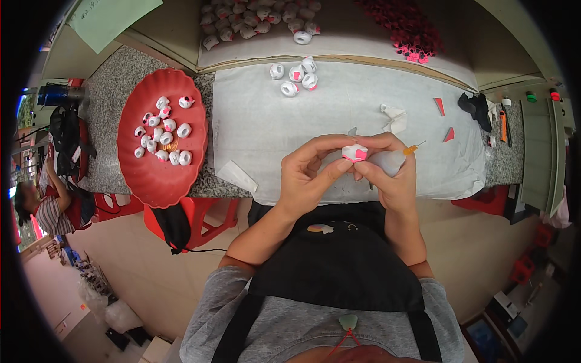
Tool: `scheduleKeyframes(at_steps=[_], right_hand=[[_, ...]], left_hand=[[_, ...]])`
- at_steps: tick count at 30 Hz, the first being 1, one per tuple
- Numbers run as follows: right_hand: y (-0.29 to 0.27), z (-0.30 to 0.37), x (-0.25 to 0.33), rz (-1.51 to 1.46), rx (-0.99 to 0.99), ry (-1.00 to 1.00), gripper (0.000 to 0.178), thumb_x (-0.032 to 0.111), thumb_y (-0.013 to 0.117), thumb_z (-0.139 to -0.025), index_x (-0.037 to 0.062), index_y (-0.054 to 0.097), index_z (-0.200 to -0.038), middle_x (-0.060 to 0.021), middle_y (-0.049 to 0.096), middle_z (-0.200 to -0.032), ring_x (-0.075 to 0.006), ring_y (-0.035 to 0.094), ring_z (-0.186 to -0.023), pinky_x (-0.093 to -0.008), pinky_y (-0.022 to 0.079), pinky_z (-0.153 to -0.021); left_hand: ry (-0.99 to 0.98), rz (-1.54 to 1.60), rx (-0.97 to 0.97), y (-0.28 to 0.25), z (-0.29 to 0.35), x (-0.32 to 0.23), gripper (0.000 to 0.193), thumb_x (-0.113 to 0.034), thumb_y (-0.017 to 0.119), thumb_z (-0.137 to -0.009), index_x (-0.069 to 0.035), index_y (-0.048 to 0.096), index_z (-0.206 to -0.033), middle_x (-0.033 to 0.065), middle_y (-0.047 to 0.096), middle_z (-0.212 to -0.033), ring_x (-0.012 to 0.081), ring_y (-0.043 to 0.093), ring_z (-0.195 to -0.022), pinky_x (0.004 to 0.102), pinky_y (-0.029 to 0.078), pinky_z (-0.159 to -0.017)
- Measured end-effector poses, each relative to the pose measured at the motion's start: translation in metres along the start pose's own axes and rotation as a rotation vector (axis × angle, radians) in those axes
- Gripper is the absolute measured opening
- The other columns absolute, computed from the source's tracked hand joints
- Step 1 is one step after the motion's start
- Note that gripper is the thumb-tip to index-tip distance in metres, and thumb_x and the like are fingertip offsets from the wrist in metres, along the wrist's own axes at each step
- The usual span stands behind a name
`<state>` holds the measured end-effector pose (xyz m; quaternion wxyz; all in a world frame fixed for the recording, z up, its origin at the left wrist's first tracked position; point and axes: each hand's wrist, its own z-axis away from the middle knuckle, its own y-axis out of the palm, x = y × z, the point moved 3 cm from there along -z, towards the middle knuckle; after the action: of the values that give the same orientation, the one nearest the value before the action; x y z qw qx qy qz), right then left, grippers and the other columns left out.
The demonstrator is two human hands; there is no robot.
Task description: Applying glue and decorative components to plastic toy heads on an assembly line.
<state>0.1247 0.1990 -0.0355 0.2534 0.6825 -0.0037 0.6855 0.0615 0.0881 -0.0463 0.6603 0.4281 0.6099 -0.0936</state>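
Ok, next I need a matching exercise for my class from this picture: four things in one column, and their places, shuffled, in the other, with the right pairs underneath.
Things
1. Small white-and-pink piece
2. Squeeze bottle with orange needle tip
3. Scalloped red tray
4. Pale green paper

Places
A. Left of the white work sheet, bearing small white pieces
B. Held by the left hand and right hand together
C. Near the picture's upper left corner
D. Tucked in the right hand alone

Right pairs: 1-B, 2-D, 3-A, 4-C
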Motion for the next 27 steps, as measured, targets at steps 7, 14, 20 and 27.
scheduleKeyframes(at_steps=[7,14,20,27], right_hand=[[0.001,-0.002,-0.001,-0.019,-0.014,0.029,0.025,-0.003,0.057,-0.066,-0.0041,0.05,-0.09,-0.0112,0.055,-0.075,-0.0128,0.052,-0.058,-0.0219,0.042,-0.05],[-0.001,0.0,-0.007,-0.057,0.04,0.028,0.022,0.001,0.059,-0.068,-0.0022,0.054,-0.089,-0.006,0.054,-0.068,-0.0103,0.052,-0.06,-0.0197,0.041,-0.05],[0.008,-0.006,-0.001,0.007,0.036,0.128,0.038,0.002,0.06,-0.063,-0.0036,0.047,-0.099,-0.0113,0.056,-0.073,-0.0125,0.049,-0.056,-0.0216,0.04,-0.051],[-0.012,-0.006,-0.004,0.208,-0.042,-0.052,0.05,0.003,0.056,-0.062,0.0025,0.035,-0.107,-0.011,0.045,-0.087,-0.0124,0.045,-0.059,-0.0212,0.037,-0.052]], left_hand=[[-0.009,0.078,-0.026,-0.001,-0.003,0.005,0.024,-0.002,0.054,-0.074,0.005,0.048,-0.096,0.0141,0.053,-0.096,0.0183,0.053,-0.086,0.028,0.046,-0.071],[-0.008,0.083,0.056,-0.003,0.001,0.002,0.022,0.0,0.051,-0.076,0.004,0.047,-0.098,0.0125,0.052,-0.098,0.0164,0.05,-0.089,0.0286,0.042,-0.077],[0.383,-0.644,-0.221,-0.024,0.002,-0.023,0.015,-0.001,0.052,-0.074,0.0,0.053,-0.089,0.013,0.051,-0.094,0.0189,0.049,-0.086,0.0276,0.038,-0.075],[0.522,-1.453,-0.485,-0.082,-0.003,-0.089,0.025,0.002,0.056,-0.067,-0.005,0.056,-0.091,0.0099,0.05,-0.089,0.0225,0.049,-0.078,0.0295,0.039,-0.069]])
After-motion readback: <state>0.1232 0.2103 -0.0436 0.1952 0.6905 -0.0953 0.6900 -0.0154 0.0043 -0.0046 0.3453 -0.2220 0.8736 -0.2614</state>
